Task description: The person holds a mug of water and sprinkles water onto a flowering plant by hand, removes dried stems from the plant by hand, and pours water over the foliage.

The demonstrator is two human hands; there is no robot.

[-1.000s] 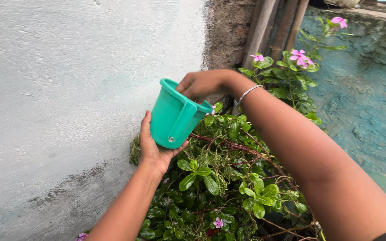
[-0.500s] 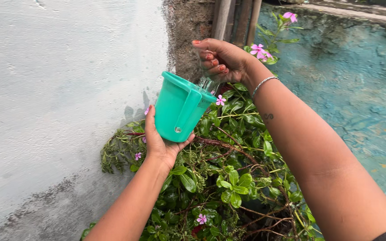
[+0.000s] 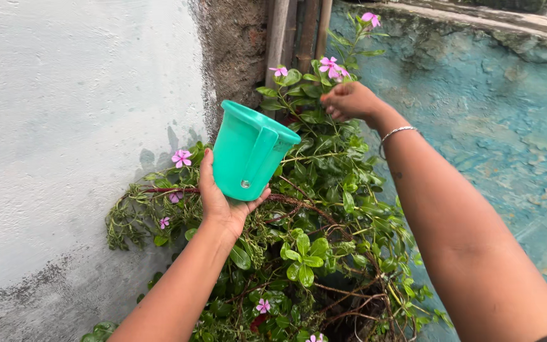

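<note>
Fingers of the left hand [image 3: 221, 204] are cupping the bottom of a green plastic mug [image 3: 249, 152] just left of the frame's centre, thumb lying up its left side and fingertips curling round its lower right edge, so the hand is gripping it from beneath. The mug is tilting to the right, its handle facing the camera, above a leafy plant [image 3: 311, 209] with small pink flowers [image 3: 181, 157] that is filling the lower middle of the frame. Behind it at the left a white wall [image 3: 64, 126] is showing. Right of the mug, in the upper middle, the right hand [image 3: 348, 101] is hovering over the leaves, fingers curled in and holding nothing, a silver bangle [image 3: 395, 133] sitting on its wrist. A blue-green wall [image 3: 508, 126] is filling the right side.
</note>
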